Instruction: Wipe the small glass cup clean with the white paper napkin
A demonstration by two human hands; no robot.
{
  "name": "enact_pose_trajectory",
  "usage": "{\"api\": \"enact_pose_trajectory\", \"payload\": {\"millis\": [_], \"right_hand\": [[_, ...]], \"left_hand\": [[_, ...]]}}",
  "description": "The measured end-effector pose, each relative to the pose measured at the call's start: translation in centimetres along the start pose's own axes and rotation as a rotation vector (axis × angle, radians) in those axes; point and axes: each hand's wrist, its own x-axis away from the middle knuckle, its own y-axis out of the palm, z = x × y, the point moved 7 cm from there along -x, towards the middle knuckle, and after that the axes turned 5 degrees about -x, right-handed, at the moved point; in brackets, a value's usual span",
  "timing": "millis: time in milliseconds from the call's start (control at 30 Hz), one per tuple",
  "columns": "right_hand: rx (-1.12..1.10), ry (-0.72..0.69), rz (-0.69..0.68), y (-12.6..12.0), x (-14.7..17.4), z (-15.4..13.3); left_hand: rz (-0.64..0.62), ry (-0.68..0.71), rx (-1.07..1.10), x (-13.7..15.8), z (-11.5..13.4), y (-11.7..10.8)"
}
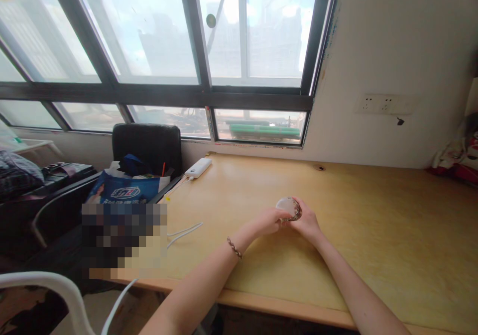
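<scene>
Both hands are on a small round object [287,206] with a pale, flat face and a dark brown patterned rim; I cannot make out its exact kind. My left hand [269,220], below a braided bracelet on the wrist, grips its near left side with the fingers curled in. From the right, my right hand [306,222] wraps round the rim, thumb and fingers closed on it. The fingers hide part of the object's near edge. It is over the middle of the yellowish wooden table [358,255].
A white power bank [198,167] with a cable plugged in lies at the table's far left corner. A white cable [186,230] crosses the left edge. Beside the table, a blue bag [125,190] rests on a black chair [147,143]. A wall socket [377,104] is at the right.
</scene>
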Motion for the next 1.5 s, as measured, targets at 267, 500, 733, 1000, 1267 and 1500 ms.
{"api": "enact_pose_trajectory", "payload": {"millis": [267,500,733,1000,1267,1500], "right_hand": [[-0.108,0.078,0.071,-0.7,-0.4,0.1],[-0.283,0.131,0.096,-0.7,-0.8,1.1],[-0.414,0.135,0.097,-0.8,-0.9,1.3],[-0.379,0.049,0.122,-0.8,-0.3,-0.1],[-0.214,0.084,0.152,-0.9,-0.3,0.5],[0.11,-0.115,0.072,-0.7,0.1,-1.6]], "left_hand": [[-0.001,0.093,-0.608,0.1,0.5,-0.2],[0.157,0.133,-0.608,0.2,0.4,-0.6],[0.32,0.076,-0.016,0.1,0.0,0.0],[0.174,-0.174,0.862,-0.8,-1.4,1.9],[0.08,-0.34,1.393,-0.4,-2.1,3.7],[0.267,-0.414,1.2,-0.6,-4.7,3.4]]}}
